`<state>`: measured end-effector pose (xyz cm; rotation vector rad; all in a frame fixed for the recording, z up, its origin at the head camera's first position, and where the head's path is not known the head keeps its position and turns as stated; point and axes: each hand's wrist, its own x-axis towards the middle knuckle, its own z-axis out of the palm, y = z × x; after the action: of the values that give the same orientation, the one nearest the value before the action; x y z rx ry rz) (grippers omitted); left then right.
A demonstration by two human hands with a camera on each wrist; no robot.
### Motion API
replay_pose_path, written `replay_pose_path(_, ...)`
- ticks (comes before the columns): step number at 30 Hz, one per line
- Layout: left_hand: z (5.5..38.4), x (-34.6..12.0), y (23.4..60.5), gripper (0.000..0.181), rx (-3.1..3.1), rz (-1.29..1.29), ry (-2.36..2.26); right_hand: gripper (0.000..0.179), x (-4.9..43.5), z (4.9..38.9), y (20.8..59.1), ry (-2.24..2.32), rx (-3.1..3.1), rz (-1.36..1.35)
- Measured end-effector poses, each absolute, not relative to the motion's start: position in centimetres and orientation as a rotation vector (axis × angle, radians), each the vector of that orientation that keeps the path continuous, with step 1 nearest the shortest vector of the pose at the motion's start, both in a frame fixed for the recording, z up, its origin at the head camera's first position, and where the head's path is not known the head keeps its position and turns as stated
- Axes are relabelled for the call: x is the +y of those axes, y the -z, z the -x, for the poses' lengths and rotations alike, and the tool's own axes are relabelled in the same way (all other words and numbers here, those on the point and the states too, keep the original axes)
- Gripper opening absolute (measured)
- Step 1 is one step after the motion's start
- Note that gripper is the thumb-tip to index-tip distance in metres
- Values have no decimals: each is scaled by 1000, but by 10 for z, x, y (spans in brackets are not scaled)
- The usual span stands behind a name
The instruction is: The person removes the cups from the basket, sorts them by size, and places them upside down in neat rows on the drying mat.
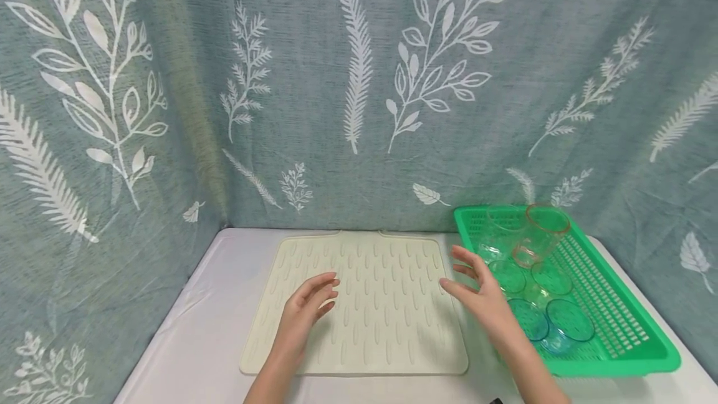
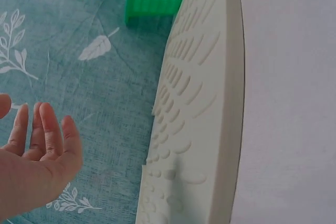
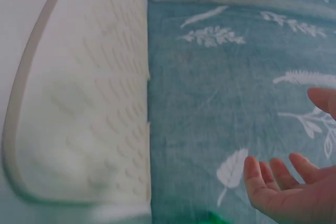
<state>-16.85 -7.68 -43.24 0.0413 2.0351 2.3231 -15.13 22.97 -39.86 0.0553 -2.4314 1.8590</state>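
Note:
My left hand (image 1: 307,308) hovers over the left part of a cream ridged drying mat (image 1: 387,310), its fingers loosely bent and holding nothing. Over the mat's right edge, beside a green basket (image 1: 634,363), my right hand (image 1: 478,292) hangs with thumb and fingers apart, also holding nothing. Inside the basket stand several clear glasses: an orange-rimmed glass (image 1: 545,235) at the back, greenish ones in the middle, and a blue glass (image 1: 568,323) with another blue one at the front. In the left wrist view the left hand (image 2: 44,161) is relaxed; the right wrist view shows the right hand (image 3: 294,187) likewise.
A white table (image 1: 193,304) lies under the mat and basket. Blue-green curtains (image 1: 314,80) with white leaf prints rise behind the table and at both sides. A small dark object (image 1: 496,401) shows at the bottom edge near the right forearm.

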Motion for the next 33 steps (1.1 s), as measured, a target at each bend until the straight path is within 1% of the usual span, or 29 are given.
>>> replay_pose_path(9, 168, -72, 438, 40, 2013, 13, -2273, 72, 270, 140, 396, -1735, -2486, -14)
replay_pose_path(18, 167, -68, 445, 45, 2003, -3, -2236, 74, 311, 129, 394, -1606, -2550, 124)
replay_pose_path(26, 165, -66, 448, 45, 2009, -17, -2212, 75, 344, 118, 397, -1443, -2638, 174)
replay_pose_path(33, 165, -67, 451, 44, 2005, -13, -2202, 83, 370, 113, 403, -1363, -2707, 166)
